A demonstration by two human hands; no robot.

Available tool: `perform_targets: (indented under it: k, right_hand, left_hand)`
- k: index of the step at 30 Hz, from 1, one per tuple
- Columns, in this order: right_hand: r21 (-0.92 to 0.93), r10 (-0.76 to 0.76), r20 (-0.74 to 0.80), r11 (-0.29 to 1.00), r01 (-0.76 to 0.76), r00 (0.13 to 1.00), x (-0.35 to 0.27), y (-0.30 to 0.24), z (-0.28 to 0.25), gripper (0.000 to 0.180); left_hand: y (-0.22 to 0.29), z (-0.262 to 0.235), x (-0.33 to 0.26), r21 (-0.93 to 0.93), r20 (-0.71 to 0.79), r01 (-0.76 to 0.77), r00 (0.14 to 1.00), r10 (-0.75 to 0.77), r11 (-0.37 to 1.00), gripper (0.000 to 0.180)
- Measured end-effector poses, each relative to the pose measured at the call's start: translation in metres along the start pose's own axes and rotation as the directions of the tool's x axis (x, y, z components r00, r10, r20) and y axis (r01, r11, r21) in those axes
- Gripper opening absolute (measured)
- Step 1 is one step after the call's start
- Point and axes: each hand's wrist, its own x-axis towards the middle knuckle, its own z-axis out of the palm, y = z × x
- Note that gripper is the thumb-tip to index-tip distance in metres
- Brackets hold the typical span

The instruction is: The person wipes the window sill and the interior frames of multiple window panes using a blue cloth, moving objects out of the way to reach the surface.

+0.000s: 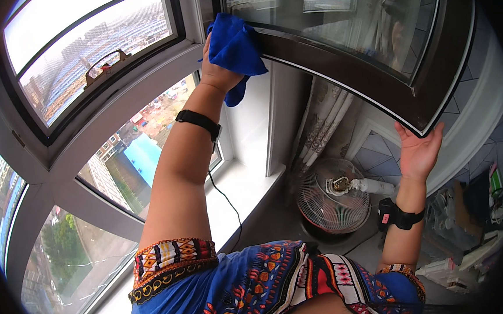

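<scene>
My left hand [217,72] is raised and grips a blue cloth [235,47], pressing it against the dark lower frame of an open window sash [352,88]. My right hand [419,152] is open, palm flat against the sash's lower right corner, holding nothing. Each wrist wears a black band. The sash's glass [346,16] reflects the room and a person.
A grey window frame [92,133] with fixed panes looks out over a city far below. A white sill [236,193] runs under it, with a thin black cable across it. A standing fan [333,195] sits below, a curtain [322,123] behind it, and cluttered items [473,240] at right.
</scene>
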Motion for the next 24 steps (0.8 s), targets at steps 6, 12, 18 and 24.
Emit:
perform_targets:
  k: [6, 12, 18, 24]
  right_hand:
    - [-0.030, -0.015, 0.019, 0.999, 0.015, 1.000, 0.000, -0.003, -0.005, 0.050]
    - [-0.125, -0.059, -0.142, 0.991, 0.041, 0.988, 0.002, -0.006, -0.001, 0.048]
    - [-0.158, -0.142, -0.125, 0.980, 0.121, 0.982, 0.011, -0.007, -0.010, 0.047]
    - [-0.196, 0.152, -0.163, 0.963, -0.183, 0.975, -0.014, 0.038, -0.073, 0.051]
  left_hand:
    - [-0.004, -0.011, -0.003, -0.006, -0.007, 0.045, 0.999, -0.045, 0.999, 0.044]
    - [0.016, -0.074, -0.064, -0.143, -0.138, 0.375, 0.909, -0.394, 0.916, 0.034]
    - [0.014, -0.212, -0.130, 0.229, -0.159, 0.276, 0.957, -0.244, 0.933, 0.028]
    - [0.069, -0.301, -0.184, -0.908, 0.175, 0.395, 0.659, -0.732, 0.139, 0.050]
